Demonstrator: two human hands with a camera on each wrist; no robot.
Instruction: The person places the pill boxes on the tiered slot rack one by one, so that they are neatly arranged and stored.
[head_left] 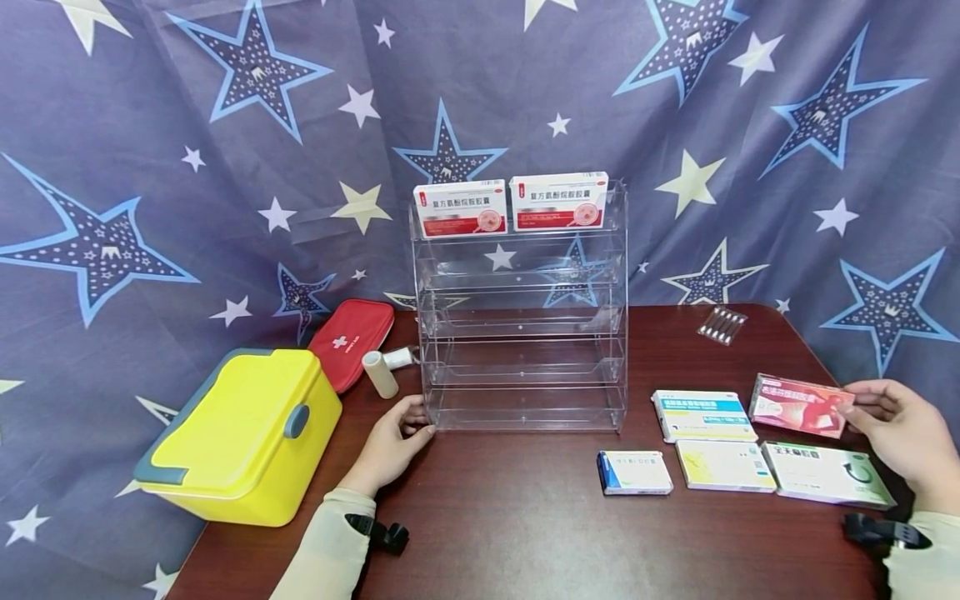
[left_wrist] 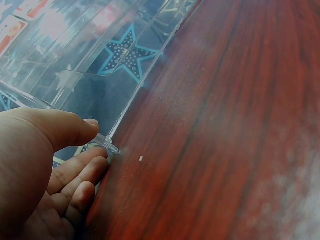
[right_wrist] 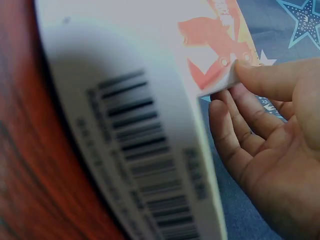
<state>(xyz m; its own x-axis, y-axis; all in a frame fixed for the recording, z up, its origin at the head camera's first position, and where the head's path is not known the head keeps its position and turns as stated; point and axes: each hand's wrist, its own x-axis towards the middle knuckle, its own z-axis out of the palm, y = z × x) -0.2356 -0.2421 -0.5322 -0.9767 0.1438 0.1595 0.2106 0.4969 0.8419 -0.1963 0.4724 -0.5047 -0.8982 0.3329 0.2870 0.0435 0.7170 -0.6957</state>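
A clear acrylic display rack (head_left: 521, 375) with several tiers stands mid-table. My left hand (head_left: 393, 446) grips its lower front left corner; in the left wrist view, the thumb (left_wrist: 75, 131) lies on one side of the clear side panel and the fingers on the other. At the right, my right hand (head_left: 900, 425) pinches the right end of a red medicine box (head_left: 801, 406) between thumb and fingers. Around that box lie a blue-and-white box (head_left: 705, 415), a yellow-and-white box (head_left: 726, 465), a green-and-white box (head_left: 825, 473) and a smaller blue-cornered box (head_left: 636, 472).
Two red-and-white medicine boxes (head_left: 461, 208) stand on the rack's top tier. To the left are a yellow lidded case (head_left: 247, 433), a red first-aid pouch (head_left: 351, 342) and a beige roll (head_left: 380, 375). A small clear pack (head_left: 722, 325) lies at the back right.
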